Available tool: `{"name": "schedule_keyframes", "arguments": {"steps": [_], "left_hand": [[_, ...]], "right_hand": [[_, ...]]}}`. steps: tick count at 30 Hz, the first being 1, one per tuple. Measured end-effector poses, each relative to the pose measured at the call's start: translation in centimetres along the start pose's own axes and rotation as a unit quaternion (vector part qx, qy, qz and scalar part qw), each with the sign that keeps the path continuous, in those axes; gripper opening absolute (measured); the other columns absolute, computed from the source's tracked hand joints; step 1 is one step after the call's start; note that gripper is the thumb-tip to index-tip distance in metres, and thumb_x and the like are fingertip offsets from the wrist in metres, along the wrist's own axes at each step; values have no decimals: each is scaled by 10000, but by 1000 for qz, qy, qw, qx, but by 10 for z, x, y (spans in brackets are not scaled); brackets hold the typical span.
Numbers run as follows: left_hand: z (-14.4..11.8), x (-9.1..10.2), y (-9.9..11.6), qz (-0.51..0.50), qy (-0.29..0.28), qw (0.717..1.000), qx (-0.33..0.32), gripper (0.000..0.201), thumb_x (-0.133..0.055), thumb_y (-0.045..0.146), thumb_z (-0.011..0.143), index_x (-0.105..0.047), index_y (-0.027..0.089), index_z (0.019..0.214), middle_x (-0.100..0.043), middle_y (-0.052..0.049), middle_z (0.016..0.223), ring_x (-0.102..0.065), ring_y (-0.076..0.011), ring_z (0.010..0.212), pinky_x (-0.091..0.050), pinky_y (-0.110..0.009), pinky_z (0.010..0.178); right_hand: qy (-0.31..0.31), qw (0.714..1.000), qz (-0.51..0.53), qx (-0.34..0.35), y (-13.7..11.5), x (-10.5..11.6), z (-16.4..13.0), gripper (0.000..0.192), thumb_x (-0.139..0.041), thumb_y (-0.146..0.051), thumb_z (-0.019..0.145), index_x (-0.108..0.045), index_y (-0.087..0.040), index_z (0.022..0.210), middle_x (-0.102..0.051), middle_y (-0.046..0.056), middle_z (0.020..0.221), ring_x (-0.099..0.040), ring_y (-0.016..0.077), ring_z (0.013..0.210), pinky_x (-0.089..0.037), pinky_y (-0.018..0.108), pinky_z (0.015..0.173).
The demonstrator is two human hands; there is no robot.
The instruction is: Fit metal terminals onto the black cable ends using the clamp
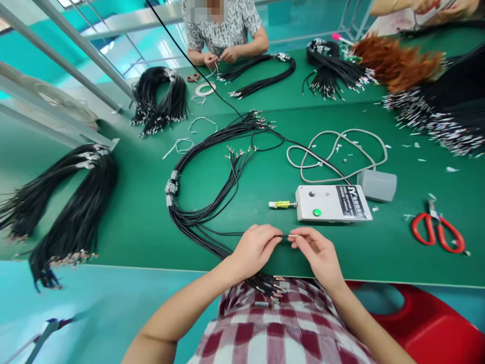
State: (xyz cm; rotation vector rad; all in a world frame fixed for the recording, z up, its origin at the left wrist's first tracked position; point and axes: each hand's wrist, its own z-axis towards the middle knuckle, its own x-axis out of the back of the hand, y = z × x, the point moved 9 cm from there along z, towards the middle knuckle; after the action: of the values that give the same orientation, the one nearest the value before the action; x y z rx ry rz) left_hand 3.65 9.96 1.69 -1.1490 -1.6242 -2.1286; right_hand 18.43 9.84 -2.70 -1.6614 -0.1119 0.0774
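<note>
Both hands [288, 250] meet, fingertips pinched together.

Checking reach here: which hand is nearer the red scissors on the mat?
Right. The right hand pinches the thin black cable, with the red scissors farther out on its side. The left hand holds the same cable, farther away.

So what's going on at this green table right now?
A person in a checked shirt holds one thin black cable between the left hand and right hand, pinching it near its end. It runs from a bundle of black cables looped on the green table. A white box with a green button sits just beyond the hands, red scissors to the right. Across the table, another person works on cables too.
</note>
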Motion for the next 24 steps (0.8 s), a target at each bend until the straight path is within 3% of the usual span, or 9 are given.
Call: {"name": "schedule_keyframes", "arguments": {"steps": [8,15,24], "left_hand": [[9,3,19,-44,2,999,-1,204,-437,203,1020,-637,165,1005,-718,-57,933,-653,-171,847,-474,-297,777],[10,4,7,-150,25,987,54,152,-532,207,973,-660,175,897,-691,-14,785,-616,-128,708,-467,-233,685],[5,0,-2,-186,41,978,80,190,-520,273,978,-655,166,900,-658,-17,745,-583,-118,661,-468,-230,643]], "right_hand": [[1,998,65,-10,-7,-6,2,183,-716,-417,862,-741,-238,891,-733,25,831,-663,148,721,-559,272,715],[8,981,175,-79,9,-6,2,256,-710,-478,851,-738,-225,879,-706,21,765,-613,140,694,-510,271,696],[-5,980,168,-104,8,-17,5,314,-759,-517,773,-689,-212,804,-685,26,747,-584,149,659,-515,294,667]]}}
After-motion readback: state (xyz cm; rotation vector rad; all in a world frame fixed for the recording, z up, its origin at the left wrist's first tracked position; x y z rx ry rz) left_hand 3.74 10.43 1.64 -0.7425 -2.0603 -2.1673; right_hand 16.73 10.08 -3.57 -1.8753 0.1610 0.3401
